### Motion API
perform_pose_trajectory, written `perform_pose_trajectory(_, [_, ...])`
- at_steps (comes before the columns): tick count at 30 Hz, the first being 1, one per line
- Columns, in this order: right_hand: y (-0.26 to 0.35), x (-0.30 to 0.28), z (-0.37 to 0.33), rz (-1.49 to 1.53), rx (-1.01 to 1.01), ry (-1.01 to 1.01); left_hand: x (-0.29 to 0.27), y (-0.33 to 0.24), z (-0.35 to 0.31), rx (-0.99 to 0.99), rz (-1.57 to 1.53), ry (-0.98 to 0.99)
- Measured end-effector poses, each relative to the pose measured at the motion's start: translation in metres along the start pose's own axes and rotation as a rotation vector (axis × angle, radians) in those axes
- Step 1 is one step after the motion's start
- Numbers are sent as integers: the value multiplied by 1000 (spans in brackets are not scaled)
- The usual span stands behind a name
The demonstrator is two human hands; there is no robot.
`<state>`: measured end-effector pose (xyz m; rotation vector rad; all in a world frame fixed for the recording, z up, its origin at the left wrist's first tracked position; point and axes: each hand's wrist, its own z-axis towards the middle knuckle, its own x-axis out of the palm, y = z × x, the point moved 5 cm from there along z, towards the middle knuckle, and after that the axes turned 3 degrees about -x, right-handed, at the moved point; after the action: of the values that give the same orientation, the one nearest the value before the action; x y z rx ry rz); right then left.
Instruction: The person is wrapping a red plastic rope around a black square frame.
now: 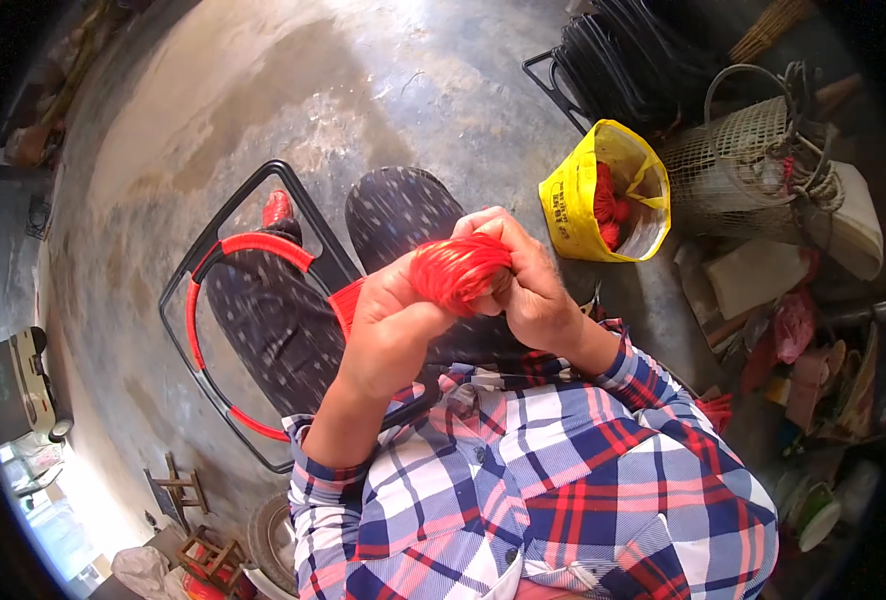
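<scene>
A bundle of shiny red cord [450, 268] is held up over my lap between both hands. My left hand [393, 318] is closed on its left side, thumb along the lower edge. My right hand [535, 282] grips its right end, with the fingers curled in and partly hidden. Across my left thigh lies a black metal frame [285, 180] with rounded corners and an inner ring. Stretches of red cord wrapping [263, 243] cover parts of that ring. More red cord [346, 302] is wound on the frame beside my left wrist, which partly hides it.
To the right stands a yellow bag [571, 215] with red cord bundles inside. Behind it are stacked black frames [613, 65] and a wire mesh basket [733, 160]. Small wooden stools [213, 560] and a tyre [271, 530] sit at lower left on the concrete floor [263, 110].
</scene>
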<state>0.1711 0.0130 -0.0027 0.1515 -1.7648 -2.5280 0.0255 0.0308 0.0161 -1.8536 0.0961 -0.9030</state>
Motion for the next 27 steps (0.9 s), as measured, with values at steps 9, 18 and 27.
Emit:
perform_pose_trajectory(9, [4,-30,14,-106,142,63,-40,-23,1,120,110,-41])
perform_pose_trajectory(18, [35,7,40,-460,-174,205,-12,-35,33,130,363,109])
perform_pose_trajectory(27, [30,7,54,-562,-288,217,-2,-16,33,-120,-96,162])
